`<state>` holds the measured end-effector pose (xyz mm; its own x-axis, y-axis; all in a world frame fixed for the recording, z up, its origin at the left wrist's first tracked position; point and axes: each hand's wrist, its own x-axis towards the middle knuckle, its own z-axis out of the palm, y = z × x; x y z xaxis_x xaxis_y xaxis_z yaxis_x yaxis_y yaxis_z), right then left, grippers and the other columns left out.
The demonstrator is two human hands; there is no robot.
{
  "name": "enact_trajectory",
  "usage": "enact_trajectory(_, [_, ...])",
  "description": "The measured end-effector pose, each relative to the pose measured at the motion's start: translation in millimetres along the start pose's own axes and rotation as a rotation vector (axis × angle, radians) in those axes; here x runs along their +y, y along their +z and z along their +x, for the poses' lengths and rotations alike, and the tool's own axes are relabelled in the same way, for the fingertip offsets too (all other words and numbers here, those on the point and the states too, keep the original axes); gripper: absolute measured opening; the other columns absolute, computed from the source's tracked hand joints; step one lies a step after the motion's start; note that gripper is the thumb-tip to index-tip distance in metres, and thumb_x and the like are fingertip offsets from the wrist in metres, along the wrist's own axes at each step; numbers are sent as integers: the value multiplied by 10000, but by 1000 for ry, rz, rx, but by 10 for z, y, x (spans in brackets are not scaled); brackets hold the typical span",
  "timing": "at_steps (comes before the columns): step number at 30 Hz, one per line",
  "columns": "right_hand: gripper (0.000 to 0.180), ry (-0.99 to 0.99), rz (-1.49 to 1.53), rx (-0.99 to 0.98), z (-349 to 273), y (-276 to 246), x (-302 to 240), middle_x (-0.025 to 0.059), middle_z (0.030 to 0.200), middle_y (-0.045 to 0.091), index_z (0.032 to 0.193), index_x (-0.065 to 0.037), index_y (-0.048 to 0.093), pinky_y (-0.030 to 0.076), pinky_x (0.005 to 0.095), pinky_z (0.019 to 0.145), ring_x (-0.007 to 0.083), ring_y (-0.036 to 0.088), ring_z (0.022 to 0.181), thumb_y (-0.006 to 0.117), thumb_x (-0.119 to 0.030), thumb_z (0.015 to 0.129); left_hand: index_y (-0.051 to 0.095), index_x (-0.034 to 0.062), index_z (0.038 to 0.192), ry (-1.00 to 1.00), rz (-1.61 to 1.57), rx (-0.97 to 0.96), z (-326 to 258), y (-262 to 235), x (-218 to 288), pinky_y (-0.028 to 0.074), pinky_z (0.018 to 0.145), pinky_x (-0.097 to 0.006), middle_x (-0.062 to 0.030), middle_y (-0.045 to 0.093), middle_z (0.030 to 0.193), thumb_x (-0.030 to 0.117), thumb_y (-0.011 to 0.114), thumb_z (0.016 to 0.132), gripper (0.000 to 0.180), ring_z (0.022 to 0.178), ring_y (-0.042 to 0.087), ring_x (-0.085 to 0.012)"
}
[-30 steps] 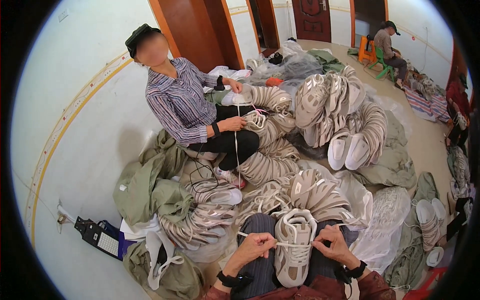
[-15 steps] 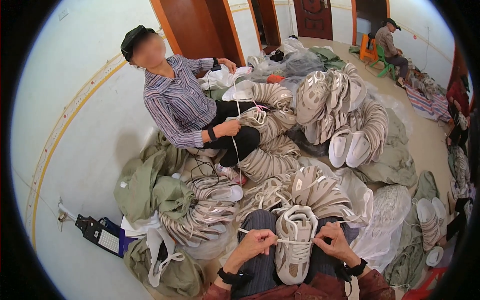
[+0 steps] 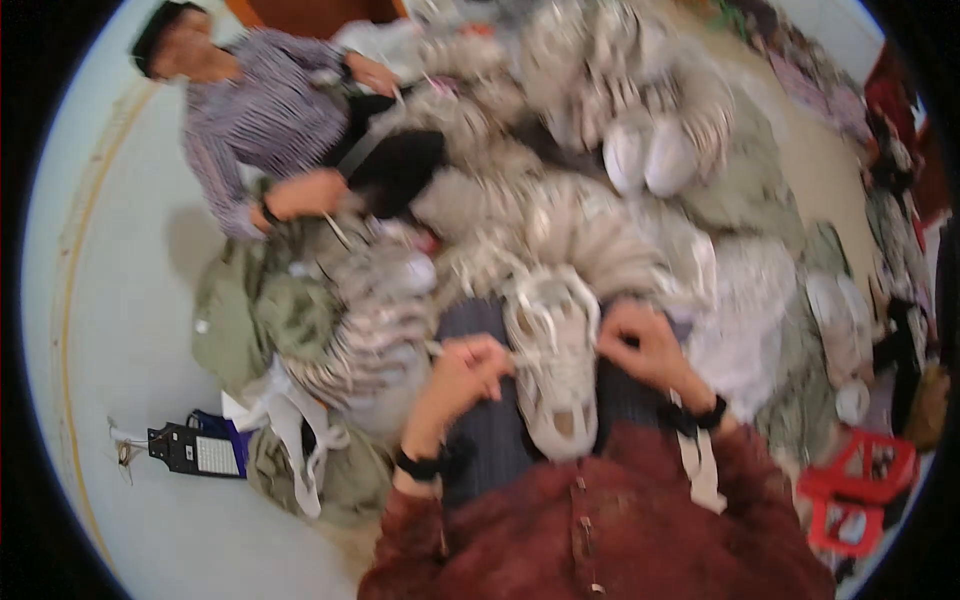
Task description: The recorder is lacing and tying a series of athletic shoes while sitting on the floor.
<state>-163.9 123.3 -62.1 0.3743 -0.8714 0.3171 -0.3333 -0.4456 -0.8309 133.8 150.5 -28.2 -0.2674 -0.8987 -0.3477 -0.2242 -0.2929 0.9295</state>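
A beige and white sneaker (image 3: 556, 375) rests on my lap between my thighs, toe toward me and its opening facing away. White shoelace (image 3: 527, 357) crosses its tongue near the upper eyelets. Beside the shoe's left edge, my left hand (image 3: 462, 378) is closed, pinching the lace, with a bit of lace sticking out behind its fingers. My right hand (image 3: 645, 345) is closed at the shoe's right edge, thumb and fingertips together on the lace there. Motion blur softens the fingertips and the lacing.
Rows of stacked sneakers (image 3: 590, 225) lie just beyond my knees. At left a co-worker in a striped shirt (image 3: 265, 105) sits with a strip in hand. Green sacks (image 3: 232, 335), a white plastic bag (image 3: 745, 310) and a red stool (image 3: 860, 475) stand around me.
My view has tilted downward, so more of my torso and a red stool show. Both hands stay at the sneaker's sides. The co-worker's lower hand has moved away from the stacked shoes.
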Motion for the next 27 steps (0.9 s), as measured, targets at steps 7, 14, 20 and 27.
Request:
enact_trajectory(7, [102, 28, 47, 71, 211, -218, -198, 47, 826, 642, 916, -1, 682, 449, 282, 635, 137, 591, 745, 665, -83, 858, 647, 54, 802, 60, -20, 43, -104, -97, 490, 326, 474, -166, 42, 571, 632, 191, 605, 970, 221, 496, 486, -16])
enact_trajectory(14, [239, -104, 207, -155, 262, -62, -482, 55, 865, 678, 1090, -18, 682, 476, 287, 684, 127, 612, 761, 618, -178, 923, 634, 37, 812, 109, 42, 26, -228, 219, 988, 307, 472, -177, 37, 571, 647, 263, 650, 962, 271, 489, 470, -20])
enact_trajectory(20, [260, 166, 664, -266, 272, -267, -891, -31, 737, 574, 1188, -36, 656, 428, 218, 614, 47, 525, 670, 566, -183, 993, 693, 6, 898, 184, 4, -93, -81, 325, 1032, 399, 509, -179, 19, 633, 736, 186, 649, 957, 195, 555, 516, -27])
enact_trajectory(27, [311, 177, 1124, 142, -117, -1160, -209, -73, 681, 347, 1227, 34, 583, 317, 222, 574, 57, 340, 588, 555, -190, 1014, 680, -11, 1028, 298, 391, -13, 190, 518, 571, 414, 517, -180, -7, 645, 897, 86, 663, 917, 148, 601, 524, -20])
